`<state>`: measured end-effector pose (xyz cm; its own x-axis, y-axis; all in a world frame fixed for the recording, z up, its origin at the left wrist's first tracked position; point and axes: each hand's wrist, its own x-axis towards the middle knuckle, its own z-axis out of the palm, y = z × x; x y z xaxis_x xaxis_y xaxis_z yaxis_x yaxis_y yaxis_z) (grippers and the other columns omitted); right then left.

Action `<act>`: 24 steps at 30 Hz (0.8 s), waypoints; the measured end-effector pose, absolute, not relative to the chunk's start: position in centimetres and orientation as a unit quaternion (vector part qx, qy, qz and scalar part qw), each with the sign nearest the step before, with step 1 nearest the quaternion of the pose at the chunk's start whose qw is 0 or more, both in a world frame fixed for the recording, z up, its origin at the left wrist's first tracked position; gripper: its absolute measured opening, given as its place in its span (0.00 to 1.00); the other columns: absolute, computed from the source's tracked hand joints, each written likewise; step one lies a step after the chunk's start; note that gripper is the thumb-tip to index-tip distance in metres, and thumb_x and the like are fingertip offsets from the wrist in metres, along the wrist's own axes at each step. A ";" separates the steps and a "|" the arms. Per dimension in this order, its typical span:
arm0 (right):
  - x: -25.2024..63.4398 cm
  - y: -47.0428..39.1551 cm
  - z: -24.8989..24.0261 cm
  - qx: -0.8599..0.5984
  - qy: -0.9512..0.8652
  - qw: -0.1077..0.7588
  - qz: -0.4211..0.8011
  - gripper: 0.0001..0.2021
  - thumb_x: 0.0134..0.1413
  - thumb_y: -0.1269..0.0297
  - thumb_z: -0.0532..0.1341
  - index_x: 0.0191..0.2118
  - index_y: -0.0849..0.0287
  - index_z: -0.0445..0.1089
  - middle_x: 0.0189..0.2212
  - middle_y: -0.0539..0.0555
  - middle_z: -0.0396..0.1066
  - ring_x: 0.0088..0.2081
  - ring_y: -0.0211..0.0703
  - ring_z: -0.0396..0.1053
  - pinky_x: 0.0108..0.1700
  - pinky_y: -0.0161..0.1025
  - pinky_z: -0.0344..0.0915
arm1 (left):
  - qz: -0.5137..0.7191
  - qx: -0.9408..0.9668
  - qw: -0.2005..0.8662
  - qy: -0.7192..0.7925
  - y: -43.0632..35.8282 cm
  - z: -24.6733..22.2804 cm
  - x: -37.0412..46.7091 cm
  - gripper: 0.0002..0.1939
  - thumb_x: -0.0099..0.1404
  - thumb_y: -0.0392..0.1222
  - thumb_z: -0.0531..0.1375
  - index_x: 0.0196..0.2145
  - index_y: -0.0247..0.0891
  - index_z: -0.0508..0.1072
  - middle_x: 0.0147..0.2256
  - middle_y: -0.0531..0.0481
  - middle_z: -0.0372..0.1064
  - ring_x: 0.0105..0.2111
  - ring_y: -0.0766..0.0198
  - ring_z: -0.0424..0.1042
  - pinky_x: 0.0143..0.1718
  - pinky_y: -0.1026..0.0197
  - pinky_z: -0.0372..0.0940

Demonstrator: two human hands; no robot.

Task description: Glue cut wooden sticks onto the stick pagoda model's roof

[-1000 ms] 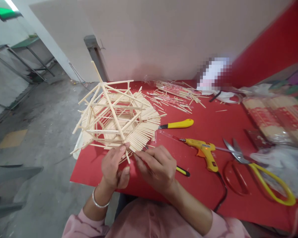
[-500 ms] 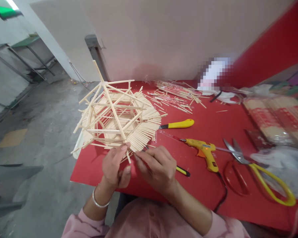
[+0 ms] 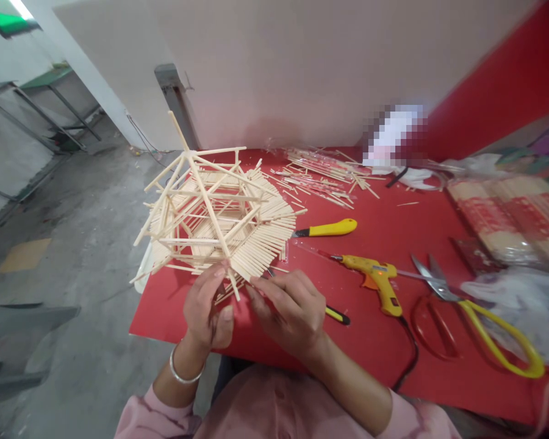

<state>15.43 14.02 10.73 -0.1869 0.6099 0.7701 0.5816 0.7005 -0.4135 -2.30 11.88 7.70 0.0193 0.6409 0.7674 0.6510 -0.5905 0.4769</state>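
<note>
A framework of pale wooden sticks (image 3: 215, 213) stands on a fanned stick base (image 3: 260, 244) at the left of the red table. My left hand (image 3: 207, 308) is at its near corner, fingertips against the joint where a sloping stick meets the lower ones, thumb apart below. Just to the right, my right hand (image 3: 293, 305) is closed, its thumb and forefinger pinched at the base's near edge. Whatever lies between those fingertips is too small to make out. A stick end points down between the two hands.
Right of the structure on the red table (image 3: 393, 213) lie a yellow-handled tool (image 3: 333, 228), a yellow glue gun (image 3: 375, 277) with its cord, a cutter (image 3: 337, 315) and large scissors (image 3: 480, 317). Loose sticks (image 3: 329, 174) lie behind; bundled sticks (image 3: 507, 219) sit far right.
My left hand has shifted slightly left and down along the near corner, uncovering more of the joint. My right hand has hardly moved.
</note>
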 end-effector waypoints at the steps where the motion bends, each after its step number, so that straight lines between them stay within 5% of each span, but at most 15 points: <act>1: 15.4 14.0 10.7 -0.387 -0.770 0.507 0.016 0.11 0.54 0.72 0.66 0.44 0.56 0.72 0.29 0.49 0.74 0.30 0.37 0.69 0.35 0.36 0.65 | -0.535 -0.712 0.006 -0.456 11.9 7.7 -2.3 0.26 0.70 0.50 0.52 0.63 0.41 0.62 0.53 0.37 0.73 0.42 0.53 0.77 0.39 0.51 0.73; 24: 15.5 13.9 10.6 -0.393 -0.778 0.489 0.025 0.09 0.55 0.72 0.66 0.43 0.57 0.74 0.27 0.49 0.71 0.29 0.37 0.65 0.35 0.35 0.63 | -0.534 -0.718 0.029 -0.445 11.9 7.8 -2.2 0.26 0.71 0.44 0.53 0.64 0.37 0.62 0.50 0.38 0.75 0.44 0.54 0.77 0.42 0.54 0.73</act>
<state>15.55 13.93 10.57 -0.2121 0.6366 0.7415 0.5871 0.6895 -0.4241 -2.20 11.89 7.81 0.0328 0.6085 0.7929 0.6696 -0.6023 0.4346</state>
